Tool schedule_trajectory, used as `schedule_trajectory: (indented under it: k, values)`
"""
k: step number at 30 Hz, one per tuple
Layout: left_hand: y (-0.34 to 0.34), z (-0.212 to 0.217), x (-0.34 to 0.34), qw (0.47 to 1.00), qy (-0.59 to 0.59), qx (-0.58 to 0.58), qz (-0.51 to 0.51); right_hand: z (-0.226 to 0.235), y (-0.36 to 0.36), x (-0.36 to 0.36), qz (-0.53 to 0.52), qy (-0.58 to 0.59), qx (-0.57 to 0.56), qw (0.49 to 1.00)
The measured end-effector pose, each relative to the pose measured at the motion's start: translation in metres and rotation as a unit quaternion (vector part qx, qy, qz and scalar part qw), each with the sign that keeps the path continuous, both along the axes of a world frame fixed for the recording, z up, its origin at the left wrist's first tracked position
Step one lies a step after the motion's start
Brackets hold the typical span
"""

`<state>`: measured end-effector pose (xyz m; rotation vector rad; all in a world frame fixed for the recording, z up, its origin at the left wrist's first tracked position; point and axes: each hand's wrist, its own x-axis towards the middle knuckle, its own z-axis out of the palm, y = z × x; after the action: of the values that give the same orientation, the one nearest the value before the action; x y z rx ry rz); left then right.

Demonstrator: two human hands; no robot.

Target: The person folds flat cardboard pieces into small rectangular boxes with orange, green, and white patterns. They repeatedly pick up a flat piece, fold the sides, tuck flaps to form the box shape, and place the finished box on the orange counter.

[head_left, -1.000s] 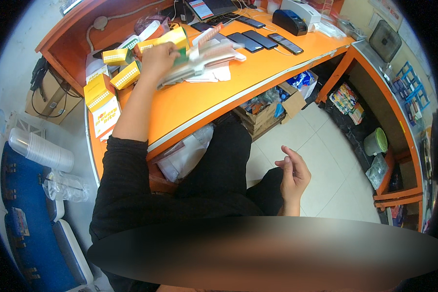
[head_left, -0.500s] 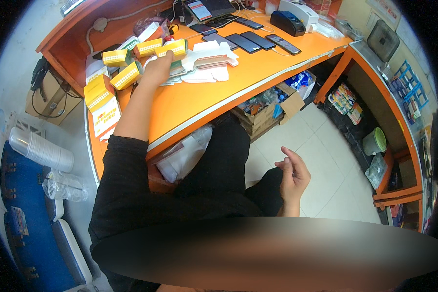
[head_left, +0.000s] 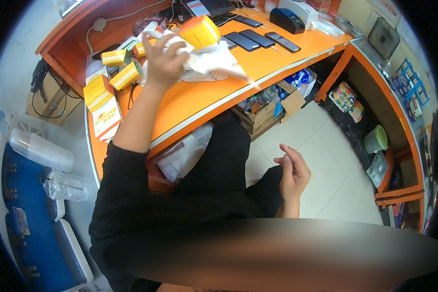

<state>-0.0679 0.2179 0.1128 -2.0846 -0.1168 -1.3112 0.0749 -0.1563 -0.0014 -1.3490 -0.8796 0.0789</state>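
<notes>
My left hand [head_left: 168, 61] is over the far left of the orange desk [head_left: 180, 109], closed on a yellow and white carton [head_left: 199, 34]. That carton is smeared by motion, its white flaps spread beside my fingers. Under it lies a heap of white flattened cartons [head_left: 219, 63]. Small yellow boxes [head_left: 127, 75] stand to the left of my wrist, near a larger yellow box [head_left: 100, 92]. My right hand [head_left: 295, 175] hovers above my leg and the tiled floor, fingers loosely bent and somewhat apart, with nothing in it.
Several phones [head_left: 242, 42] lie at the back of the desk, beside a dark blue device [head_left: 287, 20]. An open cardboard box [head_left: 265, 114] of bags stands under the desk. Stacked clear plastic cups [head_left: 41, 150] sit at the left; a shelf counter [head_left: 399, 97] runs along the right.
My left hand has risen slightly and shifted right with the yellow carton, which has swung up and spread out. My right hand has barely moved.
</notes>
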Motion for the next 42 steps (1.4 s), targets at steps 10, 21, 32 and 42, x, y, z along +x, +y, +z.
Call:
schedule_trajectory:
  k: [10, 21, 32, 42]
  values:
    - [-0.174, -0.063, 0.042, 0.91, 0.257, -0.087, -0.313, 0.02, 0.012, 0.001, 0.089, 0.167, 0.034, 0.981]
    - [-0.234, -0.102, 0.055, 0.781, 0.283, -0.121, -0.543, 0.026, -0.016, 0.018, 0.039, 0.25, -0.114, 0.961]
    - [-0.236, -0.083, 0.057, 0.718, 0.099, -0.49, -0.485, 0.029, -0.015, 0.001, 0.09, 0.289, 0.164, 0.939]
    - [-0.243, -0.098, 0.053, 0.603, 0.003, -0.618, -0.504, 0.008, -0.005, -0.015, 0.0, 0.086, 0.039, 0.995]
